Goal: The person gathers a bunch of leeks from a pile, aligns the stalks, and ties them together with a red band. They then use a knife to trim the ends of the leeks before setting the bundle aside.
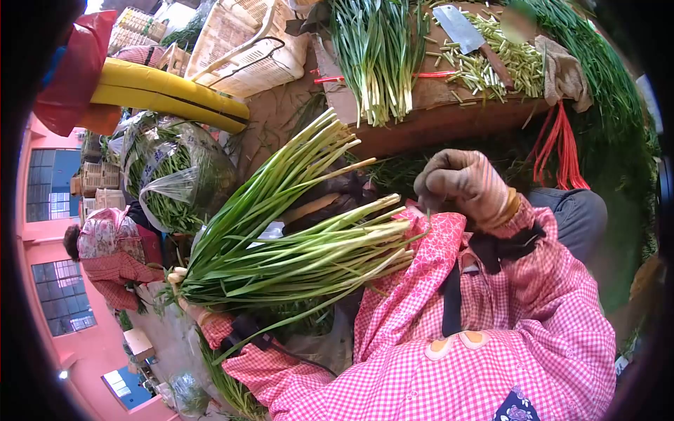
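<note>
A large bunch of garlic chives [295, 245] fans out in front of me, leaves to the left and pale stalk ends to the right. My left hand [177, 276] is wrapped round its leafy end, mostly hidden beneath the leaves with only fingertips showing. Right of the stalk ends, my gloved right hand [463, 184] is curled closed near my chest; what its fingers hold, if anything, does not show. A second bunch of chives [379, 63] lies on the wooden bench [421, 123]. Beside it a cleaver [460, 29] rests on cut stalk ends [474, 70].
Red ties [559, 151] hang from the bench near a cloth [564, 74]. More chives [590, 56] lie at the far right. To the left are a plastic basket [246, 45], a yellow padded bar [168, 95], and a bagged bundle of greens [175, 168]. Another person [112, 252] bends farther left.
</note>
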